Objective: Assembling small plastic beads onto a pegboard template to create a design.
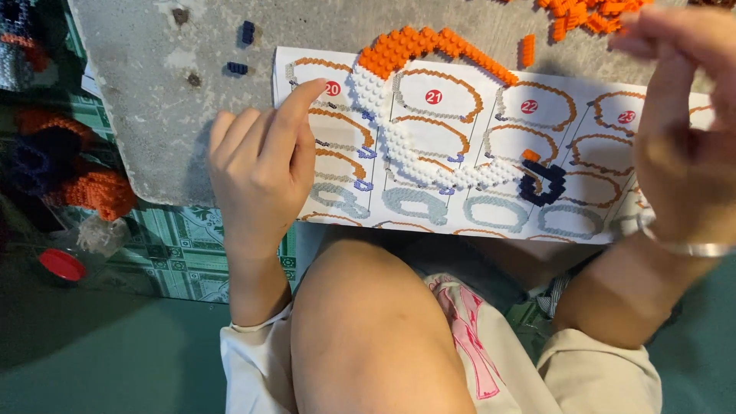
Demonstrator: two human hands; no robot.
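My left hand (261,165) rests on the left end of a printed instruction sheet (491,138), its index finger pointing at one of the step drawings and nothing held. A curved build of small bricks (399,146) lies on the sheet: a white arc with an orange arc (429,46) on top and a dark blue hook (541,184) at its right end. My right hand (682,123) hovers, blurred, above the sheet's right end with a bangle on the wrist; whether it holds a brick I cannot tell.
A pile of loose orange bricks (590,14) lies at the top right, with a single orange brick (527,49) nearby. Two dark blue bricks (242,47) sit on the grey board (146,92). Orange and blue brick parts (100,192) and a red-capped container (63,264) are at left.
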